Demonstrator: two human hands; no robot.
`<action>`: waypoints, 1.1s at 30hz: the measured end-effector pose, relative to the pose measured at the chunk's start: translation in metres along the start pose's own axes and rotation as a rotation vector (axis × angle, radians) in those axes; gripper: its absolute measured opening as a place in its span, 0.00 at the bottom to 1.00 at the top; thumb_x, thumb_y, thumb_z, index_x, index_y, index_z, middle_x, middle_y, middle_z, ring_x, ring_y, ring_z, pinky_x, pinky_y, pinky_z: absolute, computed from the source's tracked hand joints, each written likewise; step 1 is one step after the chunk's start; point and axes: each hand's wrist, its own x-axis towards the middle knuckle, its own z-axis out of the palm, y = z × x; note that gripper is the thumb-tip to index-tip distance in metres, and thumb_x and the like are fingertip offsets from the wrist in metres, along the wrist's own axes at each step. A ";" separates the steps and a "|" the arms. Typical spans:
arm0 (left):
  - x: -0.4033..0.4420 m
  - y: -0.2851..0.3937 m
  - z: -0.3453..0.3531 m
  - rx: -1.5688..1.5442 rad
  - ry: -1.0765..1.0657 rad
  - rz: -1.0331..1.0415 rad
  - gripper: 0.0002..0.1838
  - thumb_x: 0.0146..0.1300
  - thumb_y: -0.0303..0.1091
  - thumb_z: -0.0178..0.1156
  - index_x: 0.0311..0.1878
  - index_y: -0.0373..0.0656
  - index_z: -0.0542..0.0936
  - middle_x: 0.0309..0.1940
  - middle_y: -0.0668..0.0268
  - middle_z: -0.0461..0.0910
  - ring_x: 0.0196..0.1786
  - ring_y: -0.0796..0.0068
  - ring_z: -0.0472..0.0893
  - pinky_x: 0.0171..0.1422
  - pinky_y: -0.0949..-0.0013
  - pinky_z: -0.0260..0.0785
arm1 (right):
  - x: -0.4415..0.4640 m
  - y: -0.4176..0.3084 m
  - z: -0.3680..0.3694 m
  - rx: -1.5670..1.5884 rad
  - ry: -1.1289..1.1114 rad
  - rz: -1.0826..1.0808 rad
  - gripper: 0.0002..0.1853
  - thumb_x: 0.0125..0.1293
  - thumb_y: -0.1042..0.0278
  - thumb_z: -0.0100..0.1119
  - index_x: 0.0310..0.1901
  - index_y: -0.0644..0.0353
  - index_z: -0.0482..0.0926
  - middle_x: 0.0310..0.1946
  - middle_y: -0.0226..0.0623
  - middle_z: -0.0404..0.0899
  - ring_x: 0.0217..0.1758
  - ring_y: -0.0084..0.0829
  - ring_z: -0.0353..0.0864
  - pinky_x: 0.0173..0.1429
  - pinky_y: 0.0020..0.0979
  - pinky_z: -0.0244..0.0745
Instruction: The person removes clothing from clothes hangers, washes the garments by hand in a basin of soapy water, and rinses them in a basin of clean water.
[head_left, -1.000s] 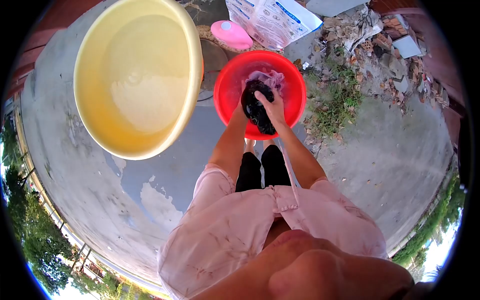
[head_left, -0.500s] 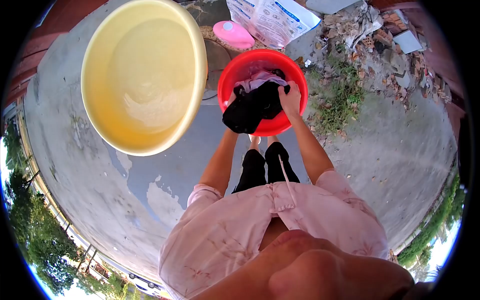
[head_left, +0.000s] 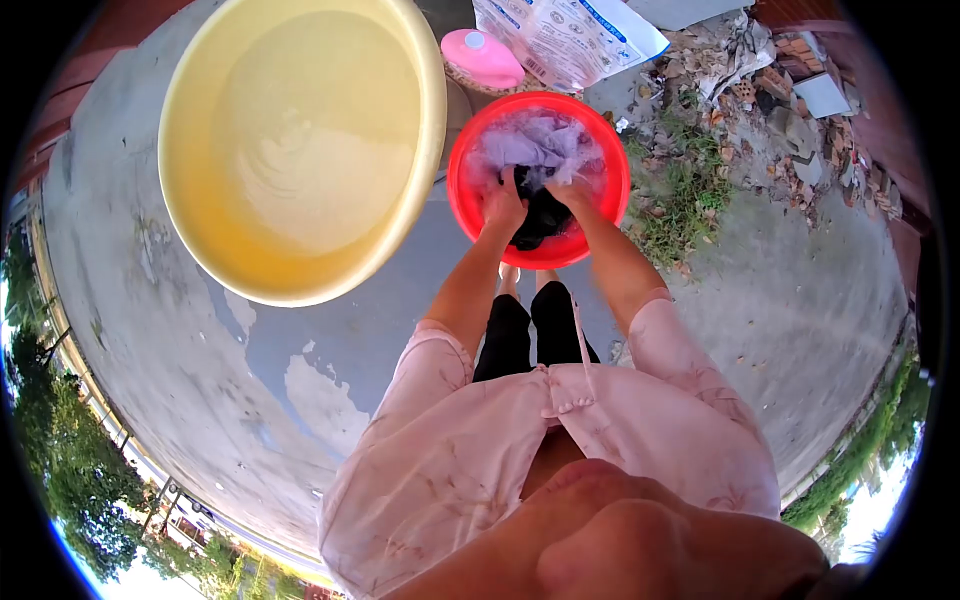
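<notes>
While wet, one black cloth (head_left: 541, 222) in two clutching hands (head_left: 504, 208), inside one red basin (head_left: 620, 175).

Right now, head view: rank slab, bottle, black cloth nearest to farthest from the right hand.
1. Black cloth, just left of the right hand
2. Bottle, ahead, to the left
3. Slab, far right, by the rubble
</notes>
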 end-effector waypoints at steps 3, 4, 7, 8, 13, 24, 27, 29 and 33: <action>0.029 -0.009 -0.026 -0.233 -0.064 -0.123 0.38 0.59 0.47 0.65 0.70 0.45 0.63 0.62 0.41 0.71 0.62 0.44 0.75 0.66 0.56 0.67 | -0.035 -0.013 -0.029 0.365 0.066 -0.035 0.36 0.50 0.63 0.67 0.63 0.59 0.71 0.53 0.49 0.80 0.56 0.43 0.81 0.60 0.39 0.73; 0.020 0.002 -0.040 -0.320 -0.044 -0.115 0.39 0.60 0.53 0.63 0.71 0.47 0.63 0.60 0.42 0.74 0.61 0.43 0.76 0.65 0.53 0.68 | -0.053 -0.011 -0.031 0.598 0.231 -0.265 0.35 0.49 0.64 0.67 0.63 0.59 0.71 0.52 0.47 0.81 0.54 0.41 0.81 0.59 0.37 0.74; 0.003 0.026 -0.046 -0.442 0.120 -0.034 0.37 0.59 0.60 0.60 0.67 0.49 0.70 0.54 0.43 0.79 0.60 0.43 0.77 0.64 0.50 0.69 | -0.122 -0.044 -0.064 0.770 0.163 -0.390 0.32 0.49 0.78 0.65 0.60 0.60 0.72 0.53 0.41 0.79 0.59 0.33 0.78 0.64 0.31 0.69; 0.005 0.033 -0.045 -0.476 0.279 0.046 0.34 0.59 0.61 0.60 0.63 0.49 0.76 0.50 0.43 0.81 0.59 0.44 0.78 0.63 0.50 0.69 | -0.142 -0.059 -0.078 0.805 0.190 -0.479 0.31 0.49 0.83 0.64 0.59 0.60 0.72 0.53 0.40 0.78 0.59 0.31 0.77 0.65 0.31 0.68; 0.059 0.006 -0.045 -0.261 0.141 -0.067 0.23 0.65 0.51 0.58 0.51 0.41 0.81 0.38 0.44 0.83 0.45 0.45 0.84 0.51 0.50 0.74 | -0.211 -0.081 -0.117 0.840 0.309 -0.666 0.27 0.48 0.89 0.62 0.53 0.61 0.75 0.50 0.38 0.77 0.57 0.31 0.76 0.64 0.29 0.66; -0.070 0.051 -0.075 -0.097 0.701 0.387 0.26 0.66 0.32 0.56 0.66 0.36 0.65 0.60 0.39 0.69 0.61 0.38 0.71 0.67 0.47 0.63 | -0.096 -0.015 -0.040 0.044 0.306 -0.364 0.26 0.57 0.48 0.64 0.59 0.41 0.77 0.70 0.48 0.65 0.76 0.54 0.54 0.72 0.59 0.56; -0.084 0.041 -0.025 -0.180 0.256 0.070 0.37 0.65 0.40 0.57 0.73 0.36 0.56 0.69 0.36 0.58 0.70 0.33 0.60 0.72 0.45 0.57 | -0.072 -0.043 -0.017 0.011 0.250 -0.070 0.40 0.61 0.37 0.58 0.73 0.38 0.59 0.73 0.48 0.59 0.76 0.54 0.56 0.72 0.60 0.56; -0.078 0.040 0.003 -0.065 0.193 -0.035 0.43 0.63 0.47 0.59 0.74 0.35 0.52 0.68 0.33 0.58 0.69 0.33 0.62 0.68 0.43 0.62 | -0.051 -0.037 -0.005 0.015 0.205 -0.049 0.41 0.62 0.39 0.59 0.73 0.44 0.58 0.73 0.49 0.57 0.75 0.52 0.58 0.73 0.53 0.58; -0.019 0.021 0.011 -0.228 -0.009 -0.226 0.43 0.60 0.52 0.62 0.71 0.34 0.59 0.56 0.38 0.75 0.58 0.40 0.76 0.62 0.48 0.70 | 0.068 0.049 0.069 0.021 0.082 -0.010 0.40 0.61 0.38 0.59 0.69 0.55 0.65 0.67 0.47 0.68 0.68 0.46 0.69 0.70 0.43 0.64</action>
